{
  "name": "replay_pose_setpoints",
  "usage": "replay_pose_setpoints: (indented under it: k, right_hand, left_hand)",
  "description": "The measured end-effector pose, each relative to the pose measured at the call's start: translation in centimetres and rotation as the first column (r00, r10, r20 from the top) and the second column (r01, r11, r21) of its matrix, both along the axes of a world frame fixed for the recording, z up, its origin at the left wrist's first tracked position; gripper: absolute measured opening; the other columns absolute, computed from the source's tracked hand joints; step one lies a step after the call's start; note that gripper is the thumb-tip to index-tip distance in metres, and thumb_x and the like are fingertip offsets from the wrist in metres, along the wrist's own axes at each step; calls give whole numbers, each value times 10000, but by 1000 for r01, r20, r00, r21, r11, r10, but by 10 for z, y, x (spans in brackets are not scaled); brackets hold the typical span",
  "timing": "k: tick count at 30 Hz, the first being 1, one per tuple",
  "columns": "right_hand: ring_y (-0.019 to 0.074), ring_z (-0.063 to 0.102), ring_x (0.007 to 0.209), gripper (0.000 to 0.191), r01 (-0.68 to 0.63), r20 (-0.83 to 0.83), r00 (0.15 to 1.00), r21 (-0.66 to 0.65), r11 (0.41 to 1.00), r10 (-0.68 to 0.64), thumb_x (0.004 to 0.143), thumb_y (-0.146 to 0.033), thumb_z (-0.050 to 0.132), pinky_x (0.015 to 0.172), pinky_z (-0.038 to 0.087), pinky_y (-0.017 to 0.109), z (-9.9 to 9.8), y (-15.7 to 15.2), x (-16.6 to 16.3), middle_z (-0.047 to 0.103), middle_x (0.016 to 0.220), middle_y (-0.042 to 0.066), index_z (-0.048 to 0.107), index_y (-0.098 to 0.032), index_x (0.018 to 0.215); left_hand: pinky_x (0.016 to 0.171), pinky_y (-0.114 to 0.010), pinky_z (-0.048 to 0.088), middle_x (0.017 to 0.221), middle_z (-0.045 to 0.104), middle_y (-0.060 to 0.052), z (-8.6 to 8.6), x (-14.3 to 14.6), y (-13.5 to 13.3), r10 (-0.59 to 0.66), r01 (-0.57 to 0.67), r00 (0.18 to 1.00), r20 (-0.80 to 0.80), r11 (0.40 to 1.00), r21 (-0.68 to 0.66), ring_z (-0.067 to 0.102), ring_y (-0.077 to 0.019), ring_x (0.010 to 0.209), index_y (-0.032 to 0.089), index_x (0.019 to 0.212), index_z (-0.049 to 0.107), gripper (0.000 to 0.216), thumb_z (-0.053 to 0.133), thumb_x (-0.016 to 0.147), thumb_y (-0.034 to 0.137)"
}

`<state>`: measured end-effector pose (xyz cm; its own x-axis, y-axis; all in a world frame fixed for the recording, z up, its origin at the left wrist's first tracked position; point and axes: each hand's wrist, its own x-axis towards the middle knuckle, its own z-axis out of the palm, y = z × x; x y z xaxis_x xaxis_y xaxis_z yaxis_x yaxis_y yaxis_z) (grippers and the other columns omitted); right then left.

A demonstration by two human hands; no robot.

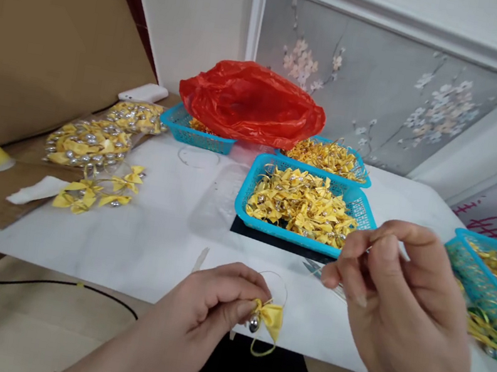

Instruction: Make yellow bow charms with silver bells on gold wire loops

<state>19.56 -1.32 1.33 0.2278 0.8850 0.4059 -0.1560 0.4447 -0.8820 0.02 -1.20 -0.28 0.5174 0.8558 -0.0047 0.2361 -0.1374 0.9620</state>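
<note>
Gray wall panel (356, 83) with painted blossom sprays backs a white marbled tabletop (158, 241), and a brown cardboard sheet (52, 20) rises at the far left. Over the table's near edge, the left hand (209, 309) pinches a yellow ribbon bow (272, 318) between thumb and fingertips; a silver bell (254, 323) hangs at the bow's knot, and a yellow cord loop (262, 355) droops below. To its right and higher, the right hand (412, 315) has thumb and forefinger pressed together, the other fingers curled; whatever they may grip is too small to tell. Beyond the hands stands a blue plastic basket (287, 237) heaped with yellow bows, with a red plastic bag (253, 101) behind it. Another blue basket (490, 277) sits at the right, while several loose bows (79, 196) lie at the left, near a clear bag (88, 143) packed with bows and bells.
</note>
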Motion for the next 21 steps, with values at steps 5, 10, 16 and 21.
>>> replay_pose_setpoints:
  k: [5,10,16,21]
  right_hand:
    - [68,456,500,132,191,-37,981,49,980,-189,965,-149,509,592,572,251,5,2,10,579,784,-25,601,-235,924]
    - [84,534,616,104,352,-26,936,122,928,-351,940,-136,564,658,589,227,14,3,16,585,786,-36,619,-224,931]
    - [95,486,572,82,608,32,778,217,764,-628,921,-154,581,714,602,309,11,21,30,561,759,-53,593,-232,900]
    - [127,611,659,179,603,217,748,172,779,-627,906,-153,585,669,538,284,-8,12,35,581,713,-63,545,-244,1056]
  left_hand:
    - [786,-159,476,1000,685,10,-2,-1,-4,15,-1,996,-92,990,140,653,-119,901,249,919,708,274,456,966,152]
    - [810,-164,464,1041,657,18,-6,-1,-7,-12,34,991,-133,985,167,633,-109,941,259,951,676,277,427,980,143]
    - [818,-176,454,983,646,14,2,0,-3,-88,94,990,-112,994,51,628,-113,918,228,836,657,295,410,990,177]
    - [809,-175,455,957,649,9,6,-1,-1,-80,81,996,-48,997,17,631,-119,896,219,800,663,291,436,977,181]
